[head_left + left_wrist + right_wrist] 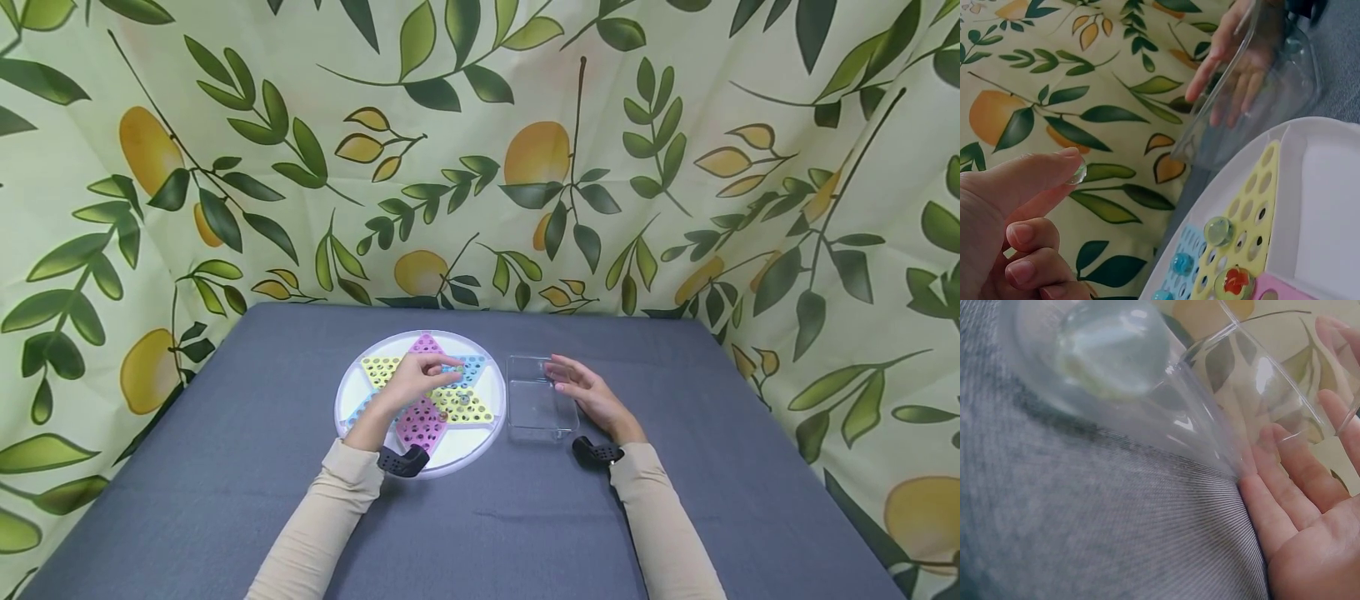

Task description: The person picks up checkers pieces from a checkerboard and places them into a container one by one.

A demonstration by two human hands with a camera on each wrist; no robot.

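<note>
My left hand [415,380] hovers over a round white Chinese checkers board [347,392] and pinches a clear, greenish glass marble [1078,174] between thumb and index finger. Its other fingers are curled in. On the board's star, the left wrist view shows a pale green marble [1218,231], a red-orange one [1235,282] and a blue one [1182,263] sitting in holes. To the right of the board stands a transparent plastic box [532,404]. My right hand [594,397] rests at its right side, fingers fairly straight against the outer wall. A large-looking clear marble [1113,347] shows inside the box.
A dark grey cloth [487,533] covers the table under the board and box. Behind and at both sides hangs a curtain [480,208] printed with leaves and fruit. Black bands [403,461] sit on both wrists.
</note>
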